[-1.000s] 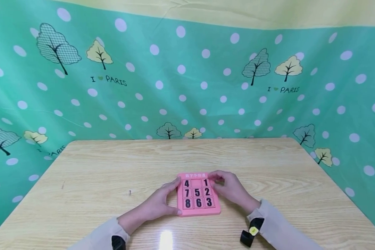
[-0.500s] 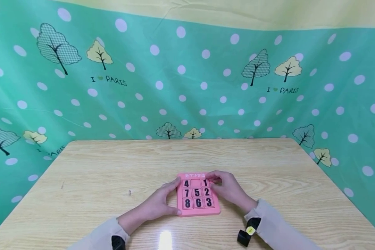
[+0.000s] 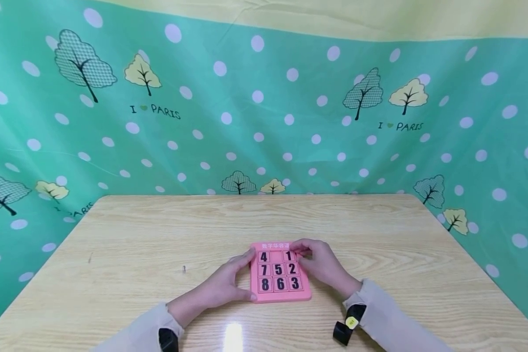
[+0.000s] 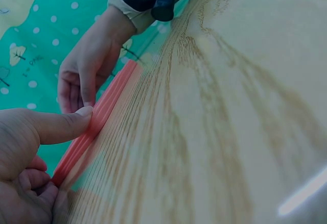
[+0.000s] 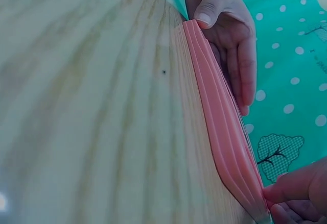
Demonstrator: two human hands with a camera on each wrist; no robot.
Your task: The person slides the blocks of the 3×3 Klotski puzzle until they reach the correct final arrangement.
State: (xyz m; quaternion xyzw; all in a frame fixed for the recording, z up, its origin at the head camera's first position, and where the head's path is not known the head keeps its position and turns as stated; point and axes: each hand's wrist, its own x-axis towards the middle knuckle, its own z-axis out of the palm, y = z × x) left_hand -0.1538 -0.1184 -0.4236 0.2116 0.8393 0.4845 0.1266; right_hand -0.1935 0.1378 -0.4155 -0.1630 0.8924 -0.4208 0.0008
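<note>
A pink sliding number puzzle [image 3: 281, 296] lies flat on the wooden table. It carries number tiles from 1 to 8, and its top middle slot is vacant. My left hand [image 3: 222, 288] holds the puzzle's left side, thumb on the near corner and fingers toward the far corner. At the upper right, my right hand [image 3: 323, 264] touches the puzzle beside the 1 tile [image 3: 289, 256] with thumb and index fingertips; its other fingers are partly hidden. Both wrist views show the puzzle [image 4: 110, 99] nearly edge-on, so its tiles are hidden there.
The wooden table [image 3: 158, 230] spreads around the puzzle on all sides. Behind it hangs a green dotted curtain [image 3: 255, 117] printed with trees. A black wrist strap [image 3: 344, 332] dangles beneath the right sleeve. A bright light reflection lies on the near tabletop.
My right fingertips have shifted slightly left, and the 1 tile has moved a little left with them. The left hand stays in place on the puzzle.
</note>
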